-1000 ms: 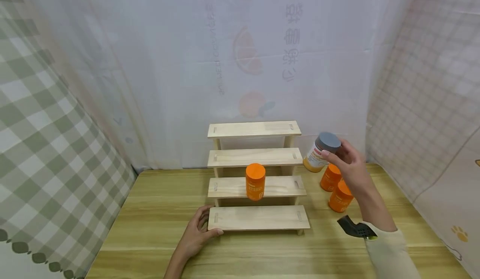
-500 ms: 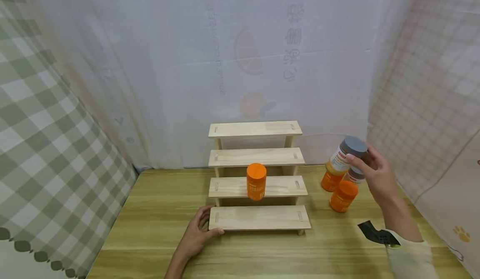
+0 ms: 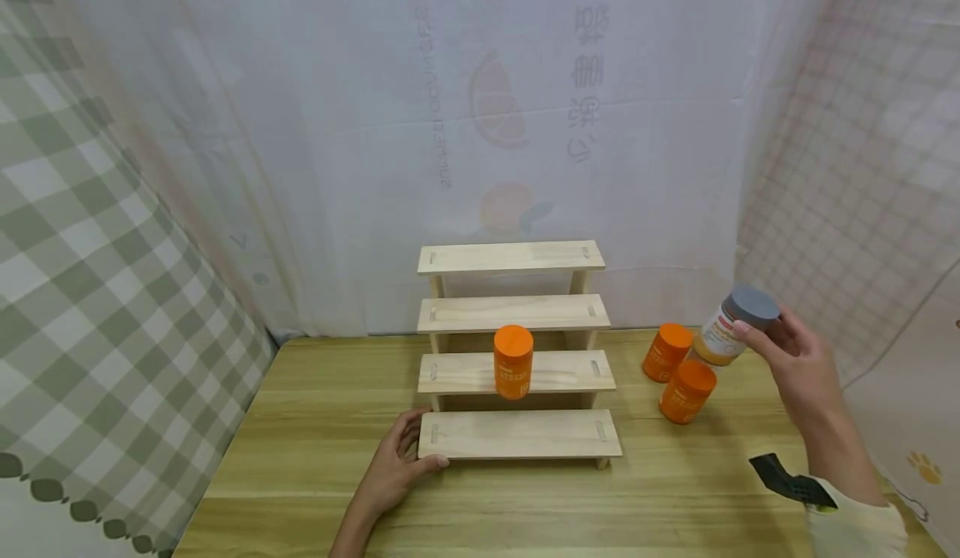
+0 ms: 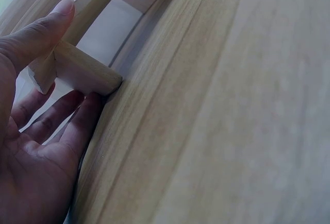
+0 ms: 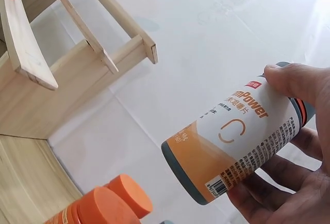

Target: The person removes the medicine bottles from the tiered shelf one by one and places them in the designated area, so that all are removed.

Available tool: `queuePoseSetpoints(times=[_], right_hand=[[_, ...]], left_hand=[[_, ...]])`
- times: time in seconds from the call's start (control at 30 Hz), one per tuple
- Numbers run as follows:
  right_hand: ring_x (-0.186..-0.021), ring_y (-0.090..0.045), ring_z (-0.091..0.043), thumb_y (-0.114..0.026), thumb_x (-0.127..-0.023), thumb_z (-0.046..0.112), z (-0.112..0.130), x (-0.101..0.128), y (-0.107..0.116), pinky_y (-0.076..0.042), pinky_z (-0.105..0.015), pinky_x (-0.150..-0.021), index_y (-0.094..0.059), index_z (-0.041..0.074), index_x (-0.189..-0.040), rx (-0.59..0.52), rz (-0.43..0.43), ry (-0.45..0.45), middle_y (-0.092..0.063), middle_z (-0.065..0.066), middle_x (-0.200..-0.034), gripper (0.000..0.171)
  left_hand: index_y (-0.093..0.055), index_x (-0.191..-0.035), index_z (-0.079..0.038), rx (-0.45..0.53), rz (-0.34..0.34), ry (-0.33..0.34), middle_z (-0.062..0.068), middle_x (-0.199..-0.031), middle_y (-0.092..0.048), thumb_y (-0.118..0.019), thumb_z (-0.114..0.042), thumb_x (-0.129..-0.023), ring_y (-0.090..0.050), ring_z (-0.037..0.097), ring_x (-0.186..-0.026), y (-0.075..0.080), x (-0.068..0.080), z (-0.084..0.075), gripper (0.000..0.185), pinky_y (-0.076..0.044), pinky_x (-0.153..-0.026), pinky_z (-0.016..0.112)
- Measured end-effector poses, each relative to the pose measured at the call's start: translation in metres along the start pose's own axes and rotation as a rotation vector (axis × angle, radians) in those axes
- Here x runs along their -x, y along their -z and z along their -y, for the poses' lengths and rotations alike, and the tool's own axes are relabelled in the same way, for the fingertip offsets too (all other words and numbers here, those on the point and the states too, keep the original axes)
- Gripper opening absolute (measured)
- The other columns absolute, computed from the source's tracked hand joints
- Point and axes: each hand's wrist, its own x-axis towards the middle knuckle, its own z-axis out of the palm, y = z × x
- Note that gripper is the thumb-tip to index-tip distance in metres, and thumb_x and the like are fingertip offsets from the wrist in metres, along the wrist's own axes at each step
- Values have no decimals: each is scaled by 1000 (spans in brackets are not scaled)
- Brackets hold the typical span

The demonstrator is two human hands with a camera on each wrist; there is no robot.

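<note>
My right hand (image 3: 802, 366) grips a supplement bottle (image 3: 723, 337) by its grey-lidded end, above the right side of the table. In the right wrist view the bottle (image 5: 232, 136) is tilted, its label white and orange, with thumb on one side and fingers on the other. My left hand (image 3: 392, 466) holds the left end of the lowest step of a four-tier wooden display stand (image 3: 517, 435), thumb at the front edge. Its fingers touch the step's support (image 4: 85, 72) in the left wrist view. An orange jar (image 3: 513, 364) stands on the second step up.
Two orange jars, one farther back (image 3: 667, 353) and one nearer (image 3: 687, 392), stand on the wooden table (image 3: 315, 425) right of the stand. A sliver of grey lid (image 5: 166, 222) shows beside them in the right wrist view. Cloth (image 3: 330, 166) hangs behind and at both sides.
My right hand has carried the bottle rightward and down, away from the stand and past the two orange jars. The left hand stays in place on the stand.
</note>
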Motion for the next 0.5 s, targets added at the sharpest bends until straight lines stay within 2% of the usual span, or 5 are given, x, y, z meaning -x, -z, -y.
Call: queuePoseSetpoints(times=[0.17, 0.37, 0.5], right_hand=[[-115, -53, 12, -62, -102, 6, -6, 7, 15, -34, -3, -95, -41, 21, -158, 41, -31, -51, -59, 24, -127, 61], [-113, -55, 13, -61, -102, 2, -19, 13, 28, -40, -3, -87, -45, 19, -156, 3, -49, -45, -60, 22, -126, 59], [-112, -53, 15, -62, -102, 6, -30, 17, 36, -38, -2, -92, -39, 22, -159, 11, -53, -95, -58, 25, -126, 63]], left_hand=[[-46, -148, -17, 12, -1, 1, 16, -145, -55, -89, -14, -81, -51, 34, -136, 0, 0, -1, 80, -54, -99, 34], [-46, -148, -17, 0, 0, 1, 15, -145, -55, -89, -15, -81, -52, 32, -135, 0, 0, -1, 80, -53, -100, 37], [-46, -148, -17, 5, -7, 0, 15, -145, -56, -89, -14, -81, -52, 32, -135, 0, 0, -1, 80, -53, -100, 36]])
